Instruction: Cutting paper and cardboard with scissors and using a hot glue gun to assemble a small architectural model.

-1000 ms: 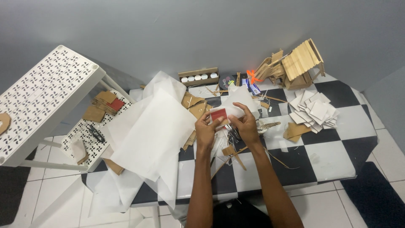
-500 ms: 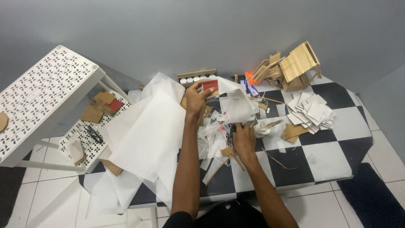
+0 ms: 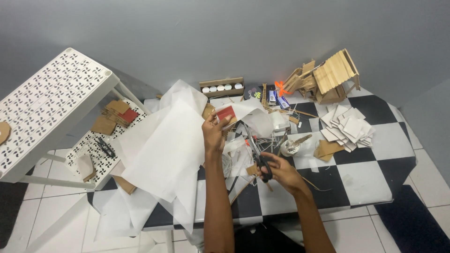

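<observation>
A black-and-white chequered table (image 3: 370, 136) against a grey wall is strewn with large white sheets (image 3: 164, 150), a stack of small white squares (image 3: 349, 127) and one stick-built model house (image 3: 333, 77). A small red card (image 3: 226, 113) is pinched with crumpled white paper (image 3: 255, 117) in the raised left hand (image 3: 213, 131); both look light, limp and easily creased, best taken at an edge. One pair of black-handled scissors (image 3: 260, 159), stiff and sharp, is gripped through its loops by the closed right hand (image 3: 281, 171) just above the table.
</observation>
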